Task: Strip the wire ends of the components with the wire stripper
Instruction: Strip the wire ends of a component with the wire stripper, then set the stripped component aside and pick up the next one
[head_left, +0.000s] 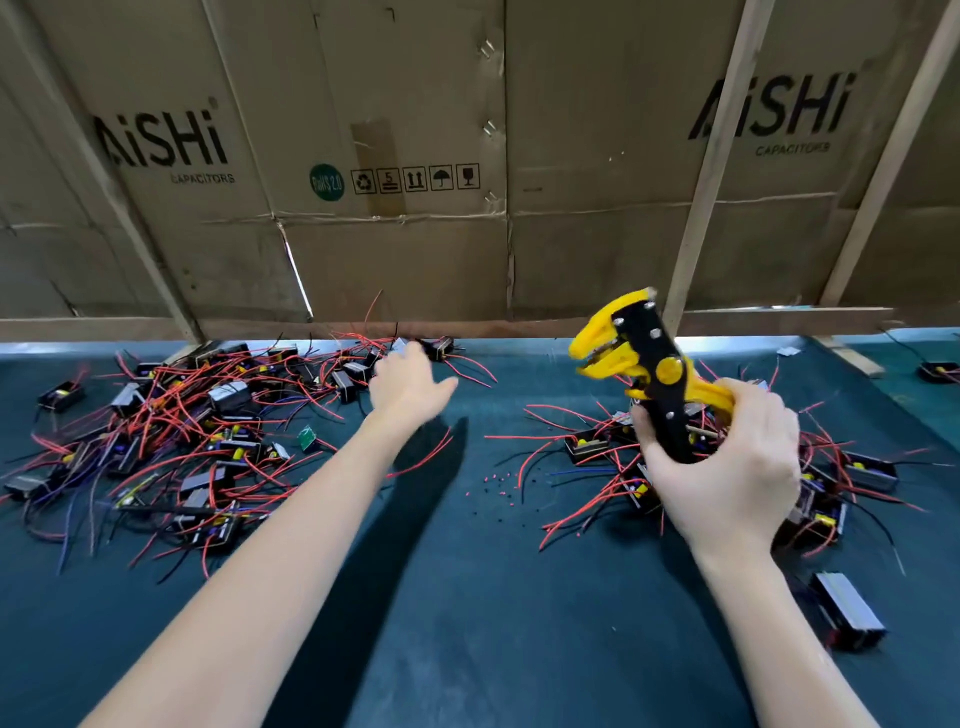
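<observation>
My right hand grips the handles of a yellow and black wire stripper, held upright above the right pile with its jaws pointing left. My left hand is stretched out over the far edge of the left pile of components, fingers extended and holding nothing. Its fingertips are close to a black component near the back of the table. The components are small black boxes with red, black and blue wires. A second pile lies under my right hand.
The work surface is a dark teal mat. Tiny red and black insulation bits lie between the piles. A lone component sits at the near right. Cardboard sheets and wooden battens form a wall at the back.
</observation>
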